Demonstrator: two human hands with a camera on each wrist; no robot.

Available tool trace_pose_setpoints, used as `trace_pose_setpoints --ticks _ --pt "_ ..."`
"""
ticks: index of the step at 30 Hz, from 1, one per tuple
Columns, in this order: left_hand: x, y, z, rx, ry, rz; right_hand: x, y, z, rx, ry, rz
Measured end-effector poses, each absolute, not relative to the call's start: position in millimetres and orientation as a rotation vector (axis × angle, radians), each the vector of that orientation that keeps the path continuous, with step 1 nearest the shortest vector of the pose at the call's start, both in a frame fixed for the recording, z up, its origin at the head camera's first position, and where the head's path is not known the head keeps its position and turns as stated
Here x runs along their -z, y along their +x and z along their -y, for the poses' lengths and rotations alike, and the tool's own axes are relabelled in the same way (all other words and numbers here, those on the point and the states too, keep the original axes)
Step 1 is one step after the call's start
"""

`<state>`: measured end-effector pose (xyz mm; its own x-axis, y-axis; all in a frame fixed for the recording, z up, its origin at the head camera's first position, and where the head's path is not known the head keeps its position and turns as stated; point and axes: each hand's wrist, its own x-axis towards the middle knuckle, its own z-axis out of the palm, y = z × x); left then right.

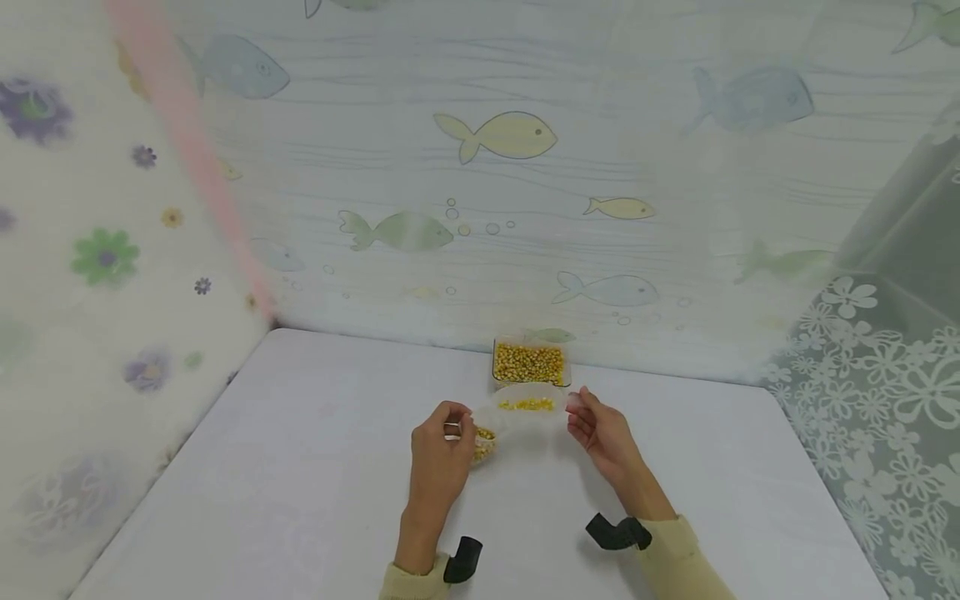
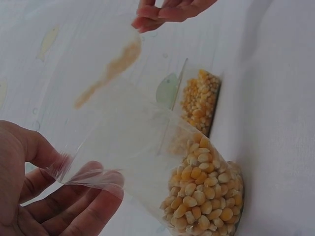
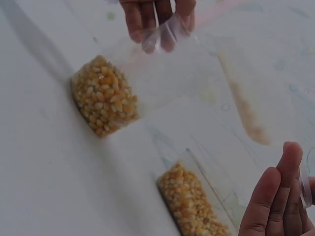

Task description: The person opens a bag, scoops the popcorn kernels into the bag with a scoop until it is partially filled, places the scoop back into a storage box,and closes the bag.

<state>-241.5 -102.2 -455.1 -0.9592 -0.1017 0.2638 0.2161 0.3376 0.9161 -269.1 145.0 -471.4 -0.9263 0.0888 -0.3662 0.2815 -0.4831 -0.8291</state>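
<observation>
While the left hand [image 1: 442, 454] is pinching the rim of the bag [image 2: 138, 142] between thumb and fingers, the right hand [image 1: 603, 433] is gripping the handle of the scoop [image 1: 532, 392] between its thumb and nearly straight fingers. Both hands are closing only as far as such thin things call for, and neither is making a fist. The bag is resting on the surface [image 1: 322, 467], its lower part bulging with kernels [image 1: 484, 447] and its clear upper part being drawn up towards the left hand. Off to the right of the bag, near its mouth, the scoop is carrying a thin line of kernels; whether its edge is reaching over the rim, I cannot tell. Beyond the bag and to its right, the box [image 1: 494, 362] is holding a deep load of kernels.

As for trouble, the mouth of the bag is looking limp, with the left hand supporting just one part of the rim, so the unheld side could be folding in and turning kernels away. A scoop tipping too soon, short of the bag, would be scattering them over the surface. Too hard a tug on the rim could be toppling the bag, since its weight is sitting low and loose.
</observation>
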Motion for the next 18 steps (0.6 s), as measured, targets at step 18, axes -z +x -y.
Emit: trace_pose_setpoints --ticks 18 --pt "453 -240 101 1.665 -0.076 2.354 462 -251 -136 2.381 0.467 -1.816"
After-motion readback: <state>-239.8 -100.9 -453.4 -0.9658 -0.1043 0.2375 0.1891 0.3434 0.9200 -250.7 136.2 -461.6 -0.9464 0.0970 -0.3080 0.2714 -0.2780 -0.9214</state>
